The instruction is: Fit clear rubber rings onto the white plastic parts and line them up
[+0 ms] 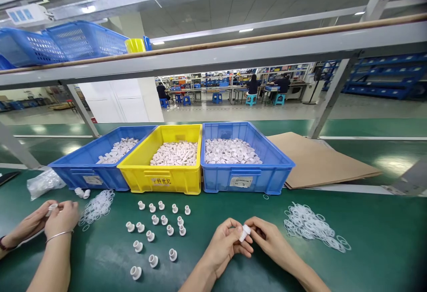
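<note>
Just right of the middle, over the green table, my left hand [224,245] pinches a small white ribbed plastic fitting [245,233] between thumb and fingers. From the other side, the fingertips of my right hand [269,241] close on the same fitting; whether they also hold a ring is too small to tell. A loose pile of thin white rings [313,226] lies to the right of my right hand. Left of my hands, several white flanged fittings [153,261] stand spread over the tabletop.
A co-worker's hands [60,221] hold a white part at the left, beside another ring pile [98,207]. Behind stand a blue bin [90,174], a yellow bin [160,181] and another blue bin [245,178], all with white parts. Cardboard sheets [320,163] lie back right.
</note>
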The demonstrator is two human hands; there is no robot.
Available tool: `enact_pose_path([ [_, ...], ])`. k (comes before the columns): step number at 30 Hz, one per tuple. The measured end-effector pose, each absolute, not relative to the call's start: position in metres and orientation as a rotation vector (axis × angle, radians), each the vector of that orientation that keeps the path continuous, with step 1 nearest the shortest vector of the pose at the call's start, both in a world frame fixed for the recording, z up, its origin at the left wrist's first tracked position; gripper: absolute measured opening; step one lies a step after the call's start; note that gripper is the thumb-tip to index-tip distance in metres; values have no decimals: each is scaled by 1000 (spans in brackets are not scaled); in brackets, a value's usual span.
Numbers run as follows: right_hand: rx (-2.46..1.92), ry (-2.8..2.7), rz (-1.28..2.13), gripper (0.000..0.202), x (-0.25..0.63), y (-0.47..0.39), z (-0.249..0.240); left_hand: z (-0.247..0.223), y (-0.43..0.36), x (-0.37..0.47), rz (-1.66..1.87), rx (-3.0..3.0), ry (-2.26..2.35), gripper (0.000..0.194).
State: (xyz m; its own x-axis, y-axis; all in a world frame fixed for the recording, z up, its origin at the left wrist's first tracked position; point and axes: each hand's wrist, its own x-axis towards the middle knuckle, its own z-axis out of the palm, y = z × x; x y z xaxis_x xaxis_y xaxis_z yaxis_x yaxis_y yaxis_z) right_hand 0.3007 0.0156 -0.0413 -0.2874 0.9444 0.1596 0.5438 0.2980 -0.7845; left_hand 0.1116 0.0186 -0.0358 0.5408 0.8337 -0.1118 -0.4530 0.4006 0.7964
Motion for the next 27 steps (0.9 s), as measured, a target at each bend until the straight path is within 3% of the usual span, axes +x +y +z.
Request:
enact_pose_path([
  [6, -1457, -2001, 800, 26, 303, 19, -47, -38, 16, 113, 866, 866, 582, 38],
  [11, -1527, -2069, 737, 28, 303, 18, -46, -36, 10, 112, 925, 1423, 856, 6],
  [17, -1568, -2098, 724, 31, 303, 20, -47, -19, 8, 79, 709, 2360, 1292, 32],
  [23, -1576, -2117, 751, 34, 307, 22, -49, -23, 31, 25, 83, 2533, 1680, 30],
  [27, -1578, -2117, 805, 35, 310, 23, -50, -34, 44, 8, -39, 2547, 1673, 25],
])
